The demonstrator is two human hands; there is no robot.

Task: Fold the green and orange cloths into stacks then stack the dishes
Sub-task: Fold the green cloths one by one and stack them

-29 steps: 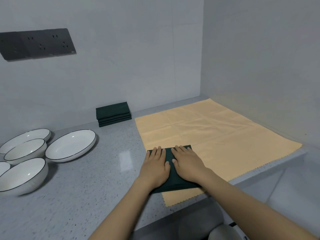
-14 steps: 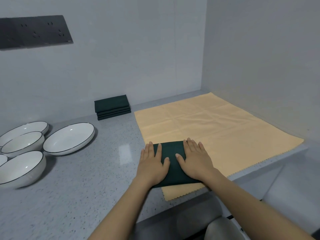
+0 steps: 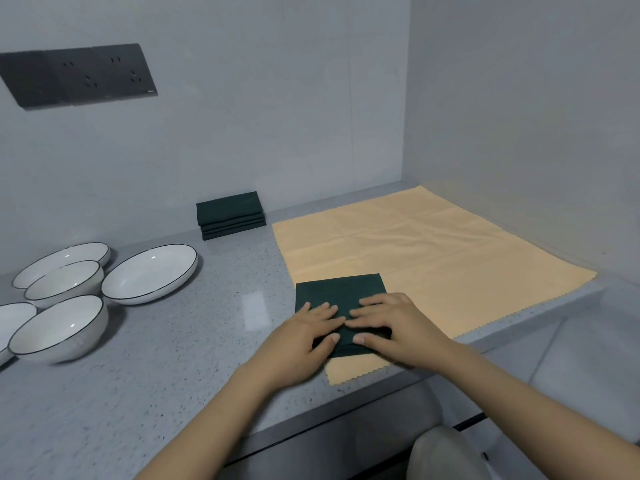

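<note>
Folded green cloth (image 3: 341, 295), dark, a small rectangle, lying on the near left corner of the orange cloth (image 3: 429, 258). Pressed flat under both hands at its near half, far half bare. Left hand (image 3: 304, 337) palm down on the left near part of that green cloth, fingers straight and close together, thumb stretched toward the other hand. Right hand (image 3: 388, 327) palm down just beside it on the right near part, fingers slightly bent yet laid flat, fingertips touching those of the left; nothing pinched or gripped by either.

Orange cloth spread open beneath, unfolded, creased in a grid, reaching from the green cloth back to the far right corner of the counter (image 3: 173, 368), its zigzag near edge just past the counter's front lip.

Beyond the green cloth and to its left, against the back wall: stack of folded green cloths (image 3: 230, 214), several layers, apart from the orange cloth's far left corner.

Well left of the green cloth on the grey speckled counter: white dishes with dark rims, unstacked. Wide shallow plate (image 3: 150, 273) nearest; second shallow plate (image 3: 62, 263) behind a deep bowl (image 3: 64, 284); another deep bowl (image 3: 59, 329) nearer; one more dish (image 3: 14, 317) cut by the left edge.

High on the back wall, far left of the green cloth: dark socket panel (image 3: 78, 76).
</note>
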